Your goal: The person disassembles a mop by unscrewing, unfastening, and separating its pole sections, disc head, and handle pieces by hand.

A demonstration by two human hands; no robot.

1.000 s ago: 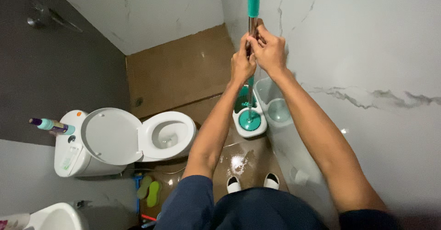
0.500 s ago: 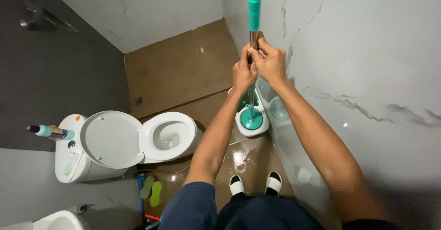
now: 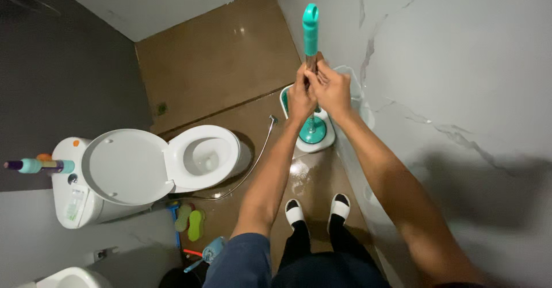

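Teal plastic caps the mop handle [image 3: 310, 29], which stands nearly upright, its long axis running down to the teal mop head [image 3: 314, 131] sitting in the white spin bucket [image 3: 310, 145] on the wet brown floor [image 3: 218, 63]. Both hands are clenched around the shaft just below the teal grip: the left hand [image 3: 300, 99] slightly lower, the right hand [image 3: 330, 89] touching it. Left of the bucket stands the open toilet [image 3: 198, 155].
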